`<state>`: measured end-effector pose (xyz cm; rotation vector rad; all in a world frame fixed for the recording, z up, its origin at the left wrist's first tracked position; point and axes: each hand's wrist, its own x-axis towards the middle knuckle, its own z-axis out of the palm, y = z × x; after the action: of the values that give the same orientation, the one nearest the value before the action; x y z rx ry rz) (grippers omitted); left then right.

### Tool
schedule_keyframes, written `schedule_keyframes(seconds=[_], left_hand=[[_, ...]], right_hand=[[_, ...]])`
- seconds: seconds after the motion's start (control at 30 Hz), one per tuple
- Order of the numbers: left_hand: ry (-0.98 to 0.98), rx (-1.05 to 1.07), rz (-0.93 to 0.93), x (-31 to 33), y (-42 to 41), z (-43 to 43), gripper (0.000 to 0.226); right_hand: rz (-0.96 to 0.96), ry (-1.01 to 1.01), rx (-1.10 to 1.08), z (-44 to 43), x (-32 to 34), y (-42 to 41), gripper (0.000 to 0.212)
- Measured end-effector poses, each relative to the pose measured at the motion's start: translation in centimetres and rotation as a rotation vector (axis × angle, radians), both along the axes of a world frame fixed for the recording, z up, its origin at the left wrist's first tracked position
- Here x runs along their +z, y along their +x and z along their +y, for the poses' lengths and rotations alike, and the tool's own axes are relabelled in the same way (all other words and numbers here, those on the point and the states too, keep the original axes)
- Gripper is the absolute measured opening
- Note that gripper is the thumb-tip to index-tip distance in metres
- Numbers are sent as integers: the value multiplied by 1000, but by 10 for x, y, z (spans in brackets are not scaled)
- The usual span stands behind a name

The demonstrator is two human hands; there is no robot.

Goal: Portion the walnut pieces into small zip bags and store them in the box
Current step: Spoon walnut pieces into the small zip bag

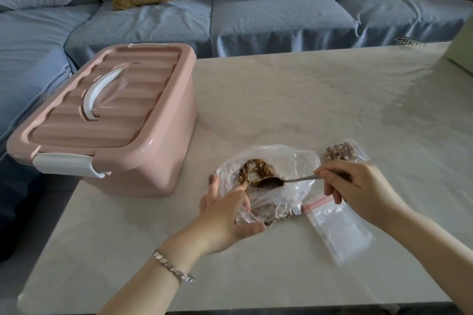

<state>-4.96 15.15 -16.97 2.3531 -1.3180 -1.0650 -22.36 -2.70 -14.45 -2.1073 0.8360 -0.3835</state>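
Note:
A large clear plastic bag [289, 169] of brown walnut pieces [258, 170] lies open on the table. My left hand [225, 215] grips its near edge and holds the mouth apart. My right hand [358, 186] holds a metal spoon [275, 183] whose bowl rests inside the bag beside the nuts. An empty small zip bag [337, 230] with a red seal strip lies flat under my right wrist. A filled small zip bag [341, 152] sits just behind my right hand. The pink storage box [153, 158] stands at the left, lid shut and latched.
The pale table [307, 100] stretches away to the right and back. A blue sofa [256, 18] with cushions runs behind it. A pale green object [460, 51] sits at the far right edge. A bracelet circles my left wrist.

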Motion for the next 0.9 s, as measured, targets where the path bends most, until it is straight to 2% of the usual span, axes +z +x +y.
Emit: schedule_keyframes(seconds=[0.17, 0.33, 0.47, 0.57, 0.73, 0.9], left_hand=[[67, 47, 76, -7, -1, 6, 51], [-69, 81, 185, -10, 0, 9, 63], [-153, 80, 207, -11, -1, 12, 56], [-229, 121, 274, -13, -1, 14, 46], [-312, 123, 293, -15, -2, 15, 37], [-316, 134, 246, -5, 2, 15, 37]], right_hand=[[-38, -38, -102, 5, -11, -2, 26], [52, 45, -92, 16, -23, 2, 31], [118, 118, -54, 26, -25, 6, 22], [136, 249, -49, 33, -28, 10, 24], [35, 634, -252, 36, -25, 19, 18], [-13, 715, -324, 27, -15, 13, 17]])
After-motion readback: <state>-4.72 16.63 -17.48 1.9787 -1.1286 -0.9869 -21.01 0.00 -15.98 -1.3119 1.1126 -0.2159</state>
